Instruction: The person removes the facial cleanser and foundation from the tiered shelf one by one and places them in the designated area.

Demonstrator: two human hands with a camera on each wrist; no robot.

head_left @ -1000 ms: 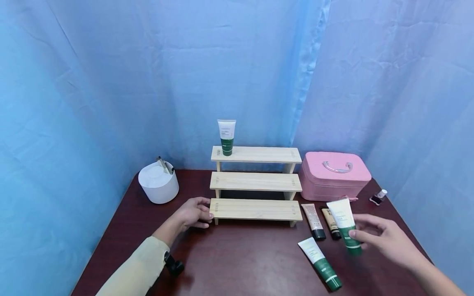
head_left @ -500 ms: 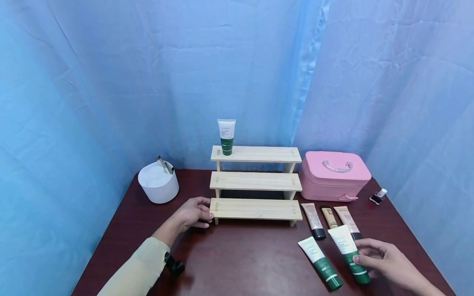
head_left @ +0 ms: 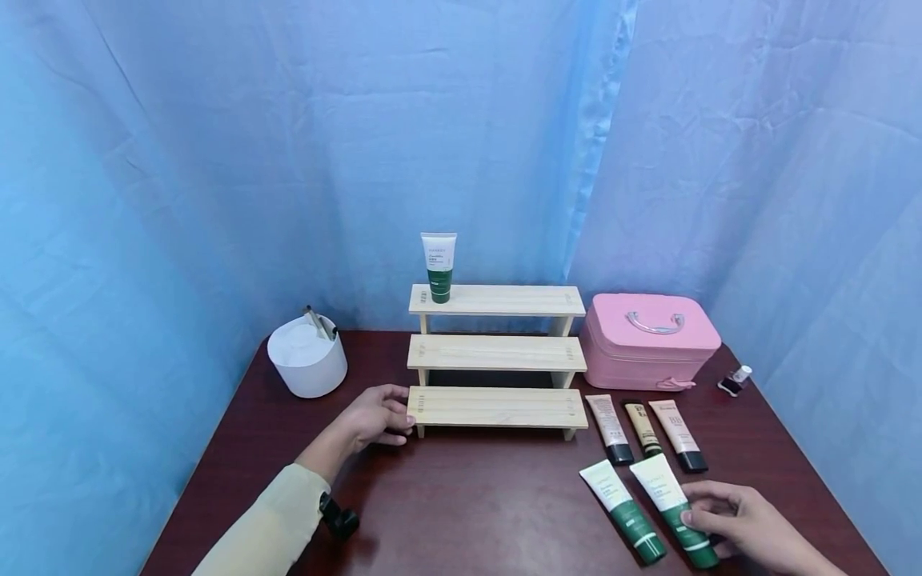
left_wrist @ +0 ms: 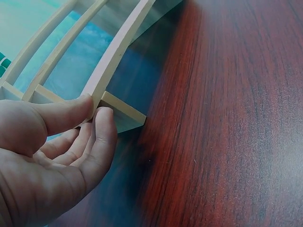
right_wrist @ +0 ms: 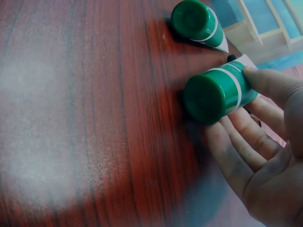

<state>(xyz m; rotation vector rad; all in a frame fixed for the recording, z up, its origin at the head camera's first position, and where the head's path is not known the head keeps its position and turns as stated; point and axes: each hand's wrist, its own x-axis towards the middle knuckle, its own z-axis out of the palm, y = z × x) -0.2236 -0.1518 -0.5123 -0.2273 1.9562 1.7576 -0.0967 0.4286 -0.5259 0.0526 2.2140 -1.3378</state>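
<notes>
My left hand (head_left: pixel 376 414) pinches the left end of the lowest step of a three-step wooden display rack (head_left: pixel 497 408); in the left wrist view thumb and fingers (left_wrist: pixel 105 132) meet at the board's edge. At front right, my right hand (head_left: pixel 742 520) holds a white-and-green squeeze tube (head_left: pixel 673 508) by its green capped end, low at the tabletop. The right wrist view shows the thumb on top of this tube (right_wrist: pixel 218 94) and the fingers beneath. A matching tube (head_left: pixel 623 512) lies just left of it. Another such tube (head_left: pixel 438 268) stands cap-down on the top step's left end.
Behind the held tube lie a pink tube (head_left: pixel 609 428), a beige tube (head_left: pixel 643 428) and a BB cream tube (head_left: pixel 677 434). A pink case (head_left: pixel 651 340) and a nail polish bottle (head_left: pixel 735 381) stand at back right. A white round container (head_left: pixel 308 360) sits at back left.
My right hand has brought the white-and-green tube down toward the front of the table, beside the matching one, uncovering the BB cream tube. My left hand stays at the rack.
</notes>
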